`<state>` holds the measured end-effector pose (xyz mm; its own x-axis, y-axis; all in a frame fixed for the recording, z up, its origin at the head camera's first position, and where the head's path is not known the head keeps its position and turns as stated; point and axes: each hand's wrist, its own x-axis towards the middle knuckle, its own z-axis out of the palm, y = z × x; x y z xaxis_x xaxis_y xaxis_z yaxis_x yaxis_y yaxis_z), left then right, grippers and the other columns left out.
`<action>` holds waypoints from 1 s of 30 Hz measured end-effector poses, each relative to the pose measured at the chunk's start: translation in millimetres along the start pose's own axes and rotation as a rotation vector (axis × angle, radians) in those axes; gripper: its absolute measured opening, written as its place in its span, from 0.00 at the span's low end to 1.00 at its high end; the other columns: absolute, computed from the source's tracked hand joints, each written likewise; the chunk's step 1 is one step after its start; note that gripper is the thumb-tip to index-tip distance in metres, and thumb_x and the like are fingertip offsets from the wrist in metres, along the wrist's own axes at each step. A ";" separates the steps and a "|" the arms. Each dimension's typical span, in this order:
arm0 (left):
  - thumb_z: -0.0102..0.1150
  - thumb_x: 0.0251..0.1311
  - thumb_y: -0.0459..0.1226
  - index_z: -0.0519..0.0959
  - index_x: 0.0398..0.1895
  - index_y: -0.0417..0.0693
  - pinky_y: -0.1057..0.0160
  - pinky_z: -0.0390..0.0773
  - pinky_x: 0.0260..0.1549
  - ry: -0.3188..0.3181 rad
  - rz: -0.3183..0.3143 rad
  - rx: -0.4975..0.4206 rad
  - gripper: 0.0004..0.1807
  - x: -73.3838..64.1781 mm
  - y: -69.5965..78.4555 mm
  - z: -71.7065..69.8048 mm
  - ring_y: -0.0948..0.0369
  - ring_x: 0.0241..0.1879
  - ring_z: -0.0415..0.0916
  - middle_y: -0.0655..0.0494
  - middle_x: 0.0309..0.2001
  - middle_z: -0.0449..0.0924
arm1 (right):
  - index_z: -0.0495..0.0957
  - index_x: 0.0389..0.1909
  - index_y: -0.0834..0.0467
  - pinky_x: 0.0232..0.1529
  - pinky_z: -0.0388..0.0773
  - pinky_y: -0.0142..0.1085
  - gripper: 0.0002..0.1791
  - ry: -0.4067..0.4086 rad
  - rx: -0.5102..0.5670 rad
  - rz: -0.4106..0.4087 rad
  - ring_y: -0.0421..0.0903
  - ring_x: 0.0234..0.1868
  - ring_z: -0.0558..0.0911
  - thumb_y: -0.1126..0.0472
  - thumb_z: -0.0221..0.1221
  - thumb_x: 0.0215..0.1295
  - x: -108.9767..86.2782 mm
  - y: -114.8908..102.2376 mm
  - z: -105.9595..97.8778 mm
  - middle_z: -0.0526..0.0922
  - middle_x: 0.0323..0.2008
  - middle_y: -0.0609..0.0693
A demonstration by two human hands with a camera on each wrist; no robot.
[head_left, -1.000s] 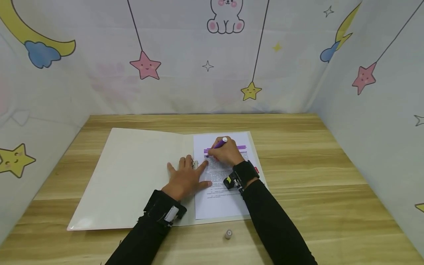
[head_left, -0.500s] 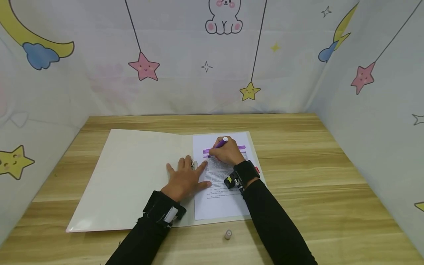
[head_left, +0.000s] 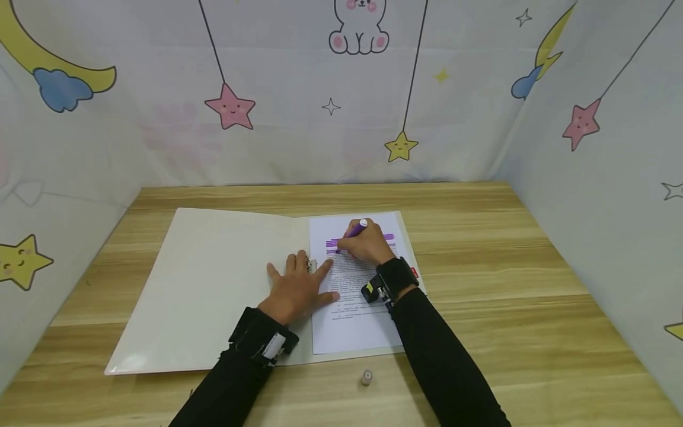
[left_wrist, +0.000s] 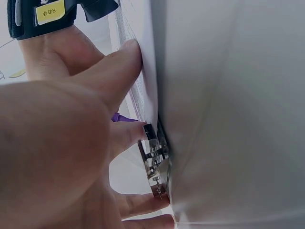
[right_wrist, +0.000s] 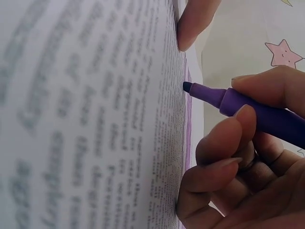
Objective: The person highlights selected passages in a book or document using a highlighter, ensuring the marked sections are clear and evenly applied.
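Observation:
My right hand (head_left: 368, 243) pinches a purple highlighter (right_wrist: 238, 102), its dark chisel tip at the text near the top of the printed sheet (head_left: 352, 332). Purple bands (right_wrist: 188, 129) cover the upper lines of print. The sheet lies on the right side of an opened white folder (head_left: 208, 284). Fingers spread, my left hand (head_left: 296, 293) rests across the folder's fold, with thumb and index finger on the sheet's left edge. Beside these fingers is a metal clip (left_wrist: 155, 164) at the fold, partly covered by the hand in the head view.
A small greyish cap (head_left: 366, 377) stands on the wooden table (head_left: 496, 308) in front of the folder. A red tab (head_left: 414, 272) shows at the folder's right edge. Fabric walls (head_left: 299, 154) with printed stars enclose the table's back and sides.
The highlighter tip has shifted slightly to the right along a text line. My left hand stays in place on the sheet and folder. The head view has drifted a little.

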<state>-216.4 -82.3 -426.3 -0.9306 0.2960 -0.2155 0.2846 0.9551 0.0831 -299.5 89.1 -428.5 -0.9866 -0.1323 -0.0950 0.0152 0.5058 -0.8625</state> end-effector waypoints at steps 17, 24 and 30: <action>0.55 0.62 0.67 0.62 0.78 0.64 0.21 0.51 0.56 0.008 0.001 0.014 0.43 -0.5 1.2 0.7 0.36 0.67 0.55 0.31 0.68 0.57 | 0.75 0.21 0.56 0.26 0.68 0.36 0.11 0.029 -0.016 0.045 0.46 0.25 0.74 0.65 0.70 0.51 -0.8 -0.7 -6.5 0.77 0.23 0.51; 0.55 0.62 0.66 0.62 0.77 0.64 0.21 0.52 0.57 0.010 0.000 0.016 0.42 -1.1 2.5 -0.6 0.36 0.67 0.56 0.31 0.68 0.57 | 0.75 0.22 0.57 0.27 0.68 0.37 0.11 0.020 -0.024 0.042 0.47 0.27 0.74 0.65 0.69 0.52 -0.6 0.0 -8.6 0.77 0.24 0.52; 0.56 0.62 0.66 0.63 0.77 0.63 0.21 0.52 0.56 0.015 0.000 0.014 0.42 -1.3 2.6 -0.4 0.36 0.67 0.56 0.31 0.67 0.57 | 0.74 0.21 0.57 0.23 0.67 0.35 0.12 0.022 -0.049 0.040 0.45 0.23 0.73 0.65 0.69 0.53 0.6 1.6 -11.7 0.77 0.22 0.51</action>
<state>-214.6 -80.1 -425.4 -0.9338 0.2959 -0.2010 0.2878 0.9552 0.0691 -301.9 99.8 -424.1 -0.9888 -0.0926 -0.1169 0.0469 0.5512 -0.8330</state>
